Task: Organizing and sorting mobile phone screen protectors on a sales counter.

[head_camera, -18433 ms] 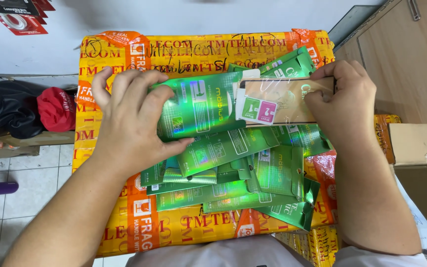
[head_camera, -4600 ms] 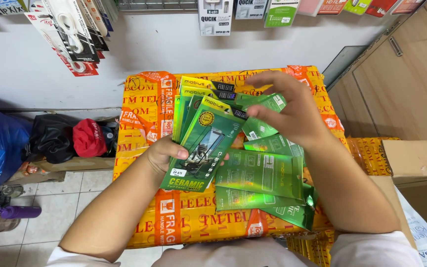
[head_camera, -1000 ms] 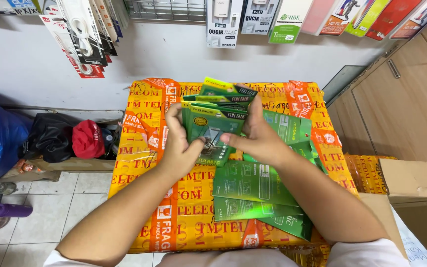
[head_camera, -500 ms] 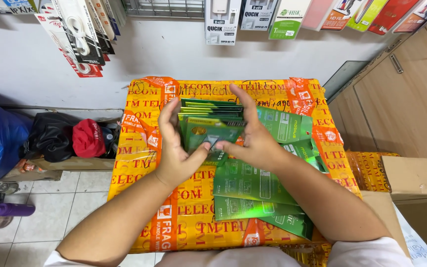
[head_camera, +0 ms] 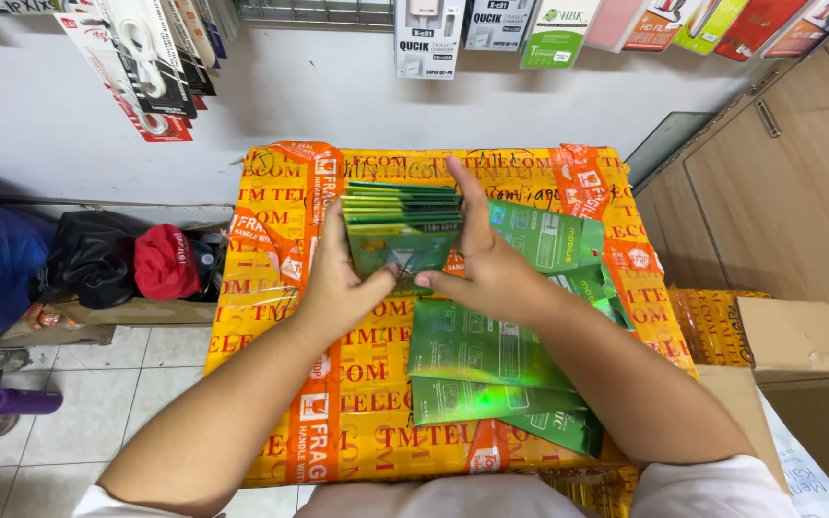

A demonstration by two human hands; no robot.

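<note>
Here, a taped box (head_camera: pixel 357 422) carries green packets, both hands squaring a stack (head_camera: pixel 400 225) at its far middle.
Left hand (head_camera: pixel 343 288) and right hand (head_camera: pixel 491 273) clench the stack's sides; uneven squeezing could splay it. Loose packets (head_camera: pixel 482 355) crowd the right; a carton (head_camera: pixel 798 345) stands beside.

The box (head_camera: pixel 271 384) top lies bare along its left side and near left corner, so a hand can pass there. Its middle is taken: the left hand (head_camera: pixel 343 283) and right hand (head_camera: pixel 486 269) flank an upright stack (head_camera: pixel 400 225) of green packs. Loose green packs (head_camera: pixel 486 369) cover the right half down to the near edge. Behind, the wall (head_camera: pixel 319 86) with hanging goods (head_camera: pixel 146 58) closes the far side. A cabinet (head_camera: pixel 779 211) and carton (head_camera: pixel 808 355) crowd the right; bags (head_camera: pixel 98 259) fill the floor at left.
</note>
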